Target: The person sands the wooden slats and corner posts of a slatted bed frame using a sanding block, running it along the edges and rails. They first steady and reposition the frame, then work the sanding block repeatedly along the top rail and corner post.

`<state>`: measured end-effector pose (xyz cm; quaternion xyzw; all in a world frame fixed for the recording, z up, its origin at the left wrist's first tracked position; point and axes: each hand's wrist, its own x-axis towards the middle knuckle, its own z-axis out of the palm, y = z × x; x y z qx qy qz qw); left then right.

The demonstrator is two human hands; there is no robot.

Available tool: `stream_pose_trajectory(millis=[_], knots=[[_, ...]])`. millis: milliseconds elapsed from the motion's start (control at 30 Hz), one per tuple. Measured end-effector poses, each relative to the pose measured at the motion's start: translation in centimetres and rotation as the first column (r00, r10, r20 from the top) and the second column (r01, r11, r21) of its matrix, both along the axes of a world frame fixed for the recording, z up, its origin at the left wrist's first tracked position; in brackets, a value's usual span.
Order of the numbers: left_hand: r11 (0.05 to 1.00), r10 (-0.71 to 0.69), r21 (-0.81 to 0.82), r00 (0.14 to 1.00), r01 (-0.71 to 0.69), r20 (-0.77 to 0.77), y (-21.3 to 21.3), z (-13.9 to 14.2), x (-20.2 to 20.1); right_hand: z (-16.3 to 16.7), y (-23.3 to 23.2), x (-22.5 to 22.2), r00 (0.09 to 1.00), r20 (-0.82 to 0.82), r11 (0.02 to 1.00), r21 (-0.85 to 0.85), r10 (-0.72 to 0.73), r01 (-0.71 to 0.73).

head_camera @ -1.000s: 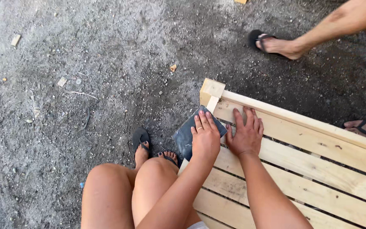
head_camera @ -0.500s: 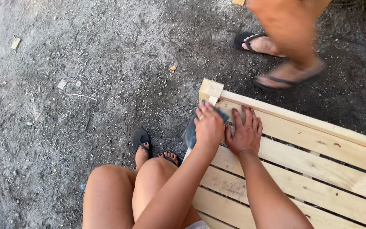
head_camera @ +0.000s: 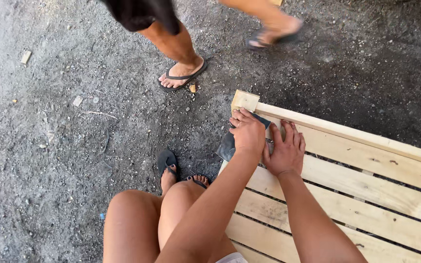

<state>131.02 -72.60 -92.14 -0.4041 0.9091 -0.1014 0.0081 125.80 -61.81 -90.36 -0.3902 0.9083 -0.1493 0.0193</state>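
Left hand (head_camera: 247, 134) lies palm down on a dark sheet of sandpaper (head_camera: 227, 146), fingers bent and close together, pressing the sheet onto the near corner of a pale wooden slatted frame (head_camera: 366, 160). The sandpaper hangs over the frame's left edge, with one dark corner showing past the fingertips toward the corner post (head_camera: 244, 101). Cannot tell whether the fingers pinch the sheet or only press it flat.

Right hand (head_camera: 284, 151) sits just beside the left one, touching it at the thumb side, fingers spread and flat on a slat, holding nothing.

The frame lies on dark gravel ground (head_camera: 64, 146), its slats running away to the right with narrow gaps between them. The person's bare knees (head_camera: 157, 214) are drawn up at the frame's left edge, both feet in black flip-flops (head_camera: 167, 163) on the gravel.

Another person's foot in a black sandal (head_camera: 182, 76) stands on the ground beyond the corner post; a second foot (head_camera: 274, 30), blurred, is farther off at the top. Small wood offcuts (head_camera: 26, 57) lie scattered on the gravel at left.
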Motion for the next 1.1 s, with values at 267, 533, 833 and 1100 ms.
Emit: stream_pose_trajectory(millis=[267,533,833,1100], knots=[[0.987,-0.118,0.099,0.988,0.128,-0.094,-0.2,1.1,1.9,0.2,-0.2,-0.1,1.0,0.002,1.0,-0.008,-0.02,0.02],[0.995,-0.104,-0.009,0.986,0.103,-0.13,0.4,1.0,1.8,0.3,-0.2,-0.2,1.0,0.009,1.0,0.009,-0.015,0.015],[0.995,-0.016,0.098,0.992,0.029,-0.125,-1.8,3.2,-1.4,0.3,-0.2,-0.2,1.0,-0.014,1.0,0.002,-0.005,0.005],[0.984,-0.032,0.157,0.954,0.082,-0.297,-10.5,11.1,5.5,0.8,-0.5,-0.1,1.0,-0.002,1.0,-0.001,-0.021,0.021]])
